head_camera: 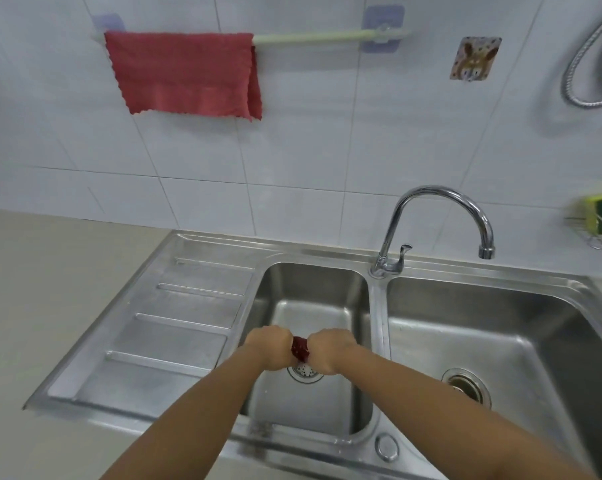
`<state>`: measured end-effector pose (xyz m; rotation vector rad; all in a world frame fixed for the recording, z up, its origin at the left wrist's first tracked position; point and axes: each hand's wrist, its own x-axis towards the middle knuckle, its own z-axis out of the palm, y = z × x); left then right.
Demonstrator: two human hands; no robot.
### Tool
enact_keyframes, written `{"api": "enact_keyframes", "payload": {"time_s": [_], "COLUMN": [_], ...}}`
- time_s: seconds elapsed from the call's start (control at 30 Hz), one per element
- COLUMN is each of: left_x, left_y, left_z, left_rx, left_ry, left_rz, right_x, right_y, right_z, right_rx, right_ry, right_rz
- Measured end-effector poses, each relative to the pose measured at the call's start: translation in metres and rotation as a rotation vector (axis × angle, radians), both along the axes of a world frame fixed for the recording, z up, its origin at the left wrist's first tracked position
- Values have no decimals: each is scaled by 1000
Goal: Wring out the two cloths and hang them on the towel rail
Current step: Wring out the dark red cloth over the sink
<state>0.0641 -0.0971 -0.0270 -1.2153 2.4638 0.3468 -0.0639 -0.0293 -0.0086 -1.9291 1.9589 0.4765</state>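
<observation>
Mostly hidden, dark cloth (300, 348), left hand (269, 346), right hand (330, 349) clenched.

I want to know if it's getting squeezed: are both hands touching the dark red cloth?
Touching. The head view shows the left hand and right hand clenched around the cloth, over the sink.

Two red cloths: one cloth on the rail (185, 74), one twisted cloth (300, 348) between two hands, left hand (269, 346) and right hand (330, 349); two sink basins, left basin (310, 289) and right basin (483, 313); one tap (441, 216); one towel rail (327, 37); one sponge (601, 216)
</observation>
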Motion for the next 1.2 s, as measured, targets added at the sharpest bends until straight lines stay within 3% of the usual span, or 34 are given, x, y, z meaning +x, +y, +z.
{"api": "enact_keyframes", "payload": {"time_s": [0.2,0.33,0.4,0.53,0.67,0.83,0.9,1.07,1.2], "left_x": [-1,2,2,4,7,15,20,28,28], "left_y": [-3,1,4,7,10,18,19,19,12], "left_z": [5,2,-1,-7,-12,-18,-21,-23,-22], "left_rx": [548,660,572,180,-24,-414,-486,-593,-601], "left_ry": [175,278,321,245,398,640,733,714,631], "left_rz": [283,361,335,173,106,-54,-144,-273,-330], "right_x": [-6,-13,-15,-16,-19,-27,-29,-32,-28], "right_y": [2,3,1,-3,-9,-4,-5,-7,-1], "right_z": [-11,-16,-16,-10,-10,5,13,21,26], "right_rx": [-182,-229,-238,-89,162,463,590,898,986], "right_ry": [103,94,83,-74,-451,-958,-1058,-1110,-1125], "right_rz": [167,193,152,-25,-332,-686,-762,-718,-646]}}
